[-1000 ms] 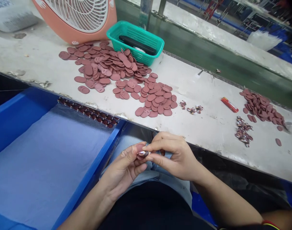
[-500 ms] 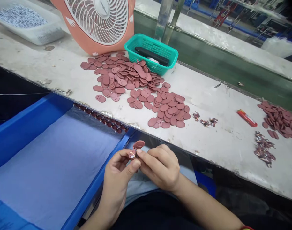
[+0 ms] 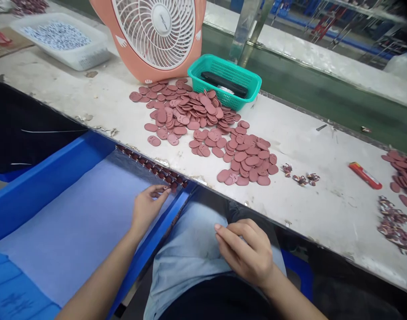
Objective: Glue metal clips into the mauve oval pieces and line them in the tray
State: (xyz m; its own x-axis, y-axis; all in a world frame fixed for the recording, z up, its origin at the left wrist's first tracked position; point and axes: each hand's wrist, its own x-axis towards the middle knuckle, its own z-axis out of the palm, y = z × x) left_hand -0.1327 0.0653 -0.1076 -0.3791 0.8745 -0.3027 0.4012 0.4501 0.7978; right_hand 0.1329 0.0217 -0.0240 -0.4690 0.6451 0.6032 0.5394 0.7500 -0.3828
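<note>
My left hand is over the far end of the blue tray. Its thumb and fingers pinch a small reddish-brown figure, partly hidden by the fingertips, at the near end of a row of similar dark red figures. Over my lap, my right hand is held with its fingers curled together, and nothing shows in it. On the table beyond lie flat reddish-brown oval discs in a loose heap. A few small brown figures lie to the right of the heap.
A green basket holding a black object stands behind the discs, beside an orange fan. A white tub of small pieces is at back left. To the right are a red lighter, more figures and more discs.
My left hand has moved left and away from my right hand, carrying the figure with its oval disc to the row in the tray. My right hand has drawn back over my lap.
</note>
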